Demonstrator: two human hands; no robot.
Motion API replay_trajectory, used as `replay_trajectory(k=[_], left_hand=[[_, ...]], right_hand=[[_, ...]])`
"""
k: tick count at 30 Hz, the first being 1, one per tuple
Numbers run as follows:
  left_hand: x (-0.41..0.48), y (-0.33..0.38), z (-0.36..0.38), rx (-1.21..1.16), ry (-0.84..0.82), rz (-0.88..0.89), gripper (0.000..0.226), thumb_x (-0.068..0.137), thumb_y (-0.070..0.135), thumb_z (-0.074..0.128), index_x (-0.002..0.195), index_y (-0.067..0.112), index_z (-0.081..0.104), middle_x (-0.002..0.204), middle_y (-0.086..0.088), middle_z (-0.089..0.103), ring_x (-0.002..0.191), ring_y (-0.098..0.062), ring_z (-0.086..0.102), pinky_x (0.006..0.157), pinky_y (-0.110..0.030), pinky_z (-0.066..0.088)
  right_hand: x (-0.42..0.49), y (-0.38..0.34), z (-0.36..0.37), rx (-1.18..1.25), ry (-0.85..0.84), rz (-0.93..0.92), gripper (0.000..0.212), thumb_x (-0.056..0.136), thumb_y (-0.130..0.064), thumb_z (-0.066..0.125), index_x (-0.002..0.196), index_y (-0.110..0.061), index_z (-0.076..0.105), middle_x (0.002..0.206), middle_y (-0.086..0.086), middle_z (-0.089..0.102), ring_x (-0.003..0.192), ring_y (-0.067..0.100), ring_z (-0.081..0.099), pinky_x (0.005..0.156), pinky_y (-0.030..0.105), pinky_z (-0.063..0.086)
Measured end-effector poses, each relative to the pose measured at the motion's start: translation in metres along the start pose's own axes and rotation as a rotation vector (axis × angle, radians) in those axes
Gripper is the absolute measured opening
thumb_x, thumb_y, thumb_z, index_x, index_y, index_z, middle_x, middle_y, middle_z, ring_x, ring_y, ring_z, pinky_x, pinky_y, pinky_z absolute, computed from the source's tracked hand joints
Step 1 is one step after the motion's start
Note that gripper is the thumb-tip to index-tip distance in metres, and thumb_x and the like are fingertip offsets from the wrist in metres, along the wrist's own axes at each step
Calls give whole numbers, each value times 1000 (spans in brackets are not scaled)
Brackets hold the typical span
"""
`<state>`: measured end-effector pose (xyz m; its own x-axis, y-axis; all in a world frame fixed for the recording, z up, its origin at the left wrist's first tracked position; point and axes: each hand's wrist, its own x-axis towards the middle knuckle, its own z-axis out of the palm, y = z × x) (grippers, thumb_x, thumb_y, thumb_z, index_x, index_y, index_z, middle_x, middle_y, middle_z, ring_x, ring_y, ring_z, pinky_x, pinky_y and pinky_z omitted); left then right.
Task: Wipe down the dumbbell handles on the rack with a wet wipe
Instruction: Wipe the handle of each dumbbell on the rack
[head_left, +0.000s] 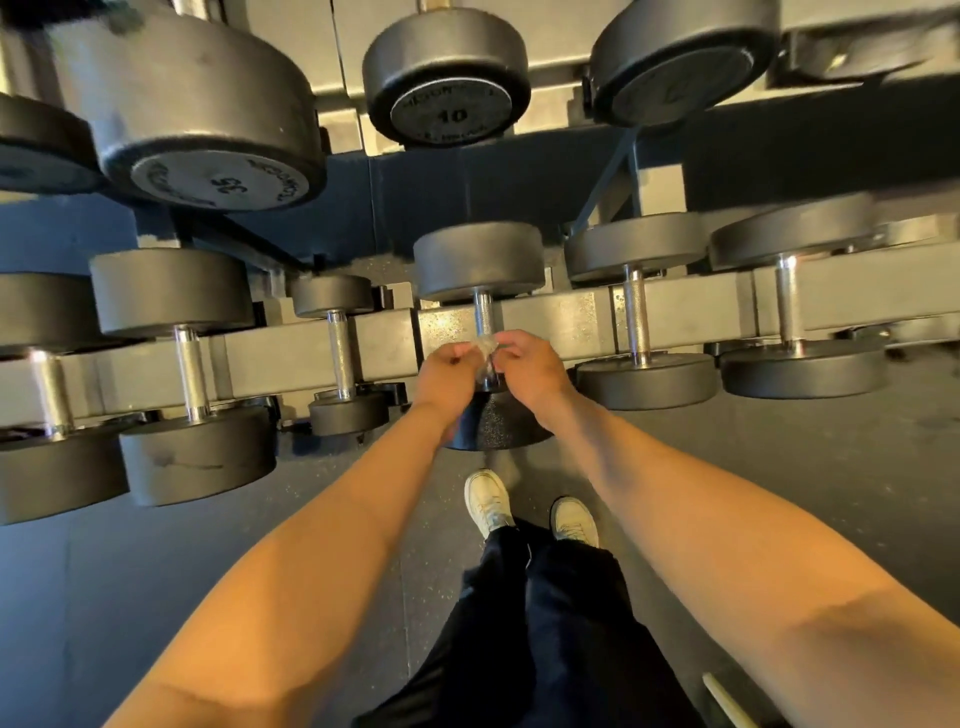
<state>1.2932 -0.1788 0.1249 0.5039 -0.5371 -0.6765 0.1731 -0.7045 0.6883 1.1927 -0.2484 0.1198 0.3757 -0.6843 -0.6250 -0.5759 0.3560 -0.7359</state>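
Here left hand (447, 371) and right hand (535, 369) pinch wet wipe (487, 345) over racked dumbbell handle (484, 314).

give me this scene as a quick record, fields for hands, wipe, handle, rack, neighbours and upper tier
hands: left hand and right hand both pinch the wipe
wipe: whitish crumpled wet wipe, held at the handle's near part; cannot tell if wrapped round
handle: knurled chrome dumbbell handle, lower tier, between black round heads
rack: grey metal rack rail
neighbours: smaller black dumbbell on its left, larger black dumbbell on its right
upper tier: black head marked 35, black head marked 10
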Motion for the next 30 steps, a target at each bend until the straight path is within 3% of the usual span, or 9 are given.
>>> replay_trajectory(k=[4, 7, 11, 15, 18, 20, 22, 26, 30], left_hand=[[-37, 40, -14, 23, -38, 113, 19, 100, 18, 51, 95, 15, 70, 93, -9, 72, 81, -16, 60, 76, -32, 49], [-61, 71, -25, 57, -51, 209, 18, 102, 18, 48, 103, 18, 67, 96, 1, 68, 86, -14, 61, 73, -24, 46], [-82, 107, -36, 127, -90, 361, 24, 103, 14, 46, 118, 15, 64, 107, -2, 66, 88, -11, 61, 76, -22, 47], [-103, 144, -45, 50, -127, 420, 23, 101, 6, 52, 114, 24, 57, 112, -2, 62, 95, -6, 58, 80, -12, 47], [-102, 162, -49, 12, -127, 417, 38, 99, 15, 59, 134, 27, 50, 119, 4, 57, 106, -10, 60, 95, -29, 54], [-97, 172, -52, 36, -126, 442, 39, 95, 28, 65, 131, 36, 50, 120, 5, 58, 108, -15, 62, 95, -42, 56], [-93, 183, -52, 33, -110, 462, 31, 92, 39, 69, 119, 39, 54, 115, 6, 61, 106, -16, 64, 92, -42, 57], [-79, 205, -50, 50, -19, 479, 18, 99, 27, 61, 116, 27, 57, 106, 0, 63, 99, -21, 63, 86, -36, 54], [-58, 232, -48, 67, 50, 367, 17, 96, 27, 60, 113, 24, 56, 98, -4, 65, 92, -20, 65, 87, -45, 58]], right_hand=[[-37, -41, -15, 166, -27, -78, 27, 93, 1, 50, 112, -7, 68, 89, 5, 70, 81, 17, 66, 72, 19, 51], [-66, -75, -23, 237, -23, -112, 23, 98, -8, 52, 111, -20, 66, 102, 5, 71, 95, 20, 69, 80, 29, 55], [-89, -111, -33, 146, 92, -136, 21, 94, -15, 55, 112, -20, 63, 103, 2, 67, 98, 22, 65, 84, 37, 54], [-97, -148, -44, 191, 184, -150, 15, 90, -9, 63, 101, -18, 62, 93, 1, 65, 88, 18, 63, 76, 29, 50], [-97, -170, -54, 172, 198, -178, 15, 90, -13, 64, 100, -22, 59, 95, -1, 62, 90, 17, 61, 76, 30, 49], [-94, -181, -61, 151, 190, -196, 14, 91, -15, 64, 99, -25, 58, 97, -1, 62, 91, 17, 61, 75, 29, 47], [-89, -191, -66, 134, 185, -229, 12, 93, -16, 61, 102, -24, 59, 99, 0, 63, 93, 18, 61, 76, 29, 48], [-71, -214, -74, 141, 209, -291, 13, 95, -11, 56, 103, -20, 62, 98, -1, 64, 90, 14, 60, 73, 24, 46], [-47, -235, -77, 176, 184, -287, 16, 94, -12, 59, 99, -28, 63, 97, -1, 65, 93, 16, 64, 77, 30, 56]])
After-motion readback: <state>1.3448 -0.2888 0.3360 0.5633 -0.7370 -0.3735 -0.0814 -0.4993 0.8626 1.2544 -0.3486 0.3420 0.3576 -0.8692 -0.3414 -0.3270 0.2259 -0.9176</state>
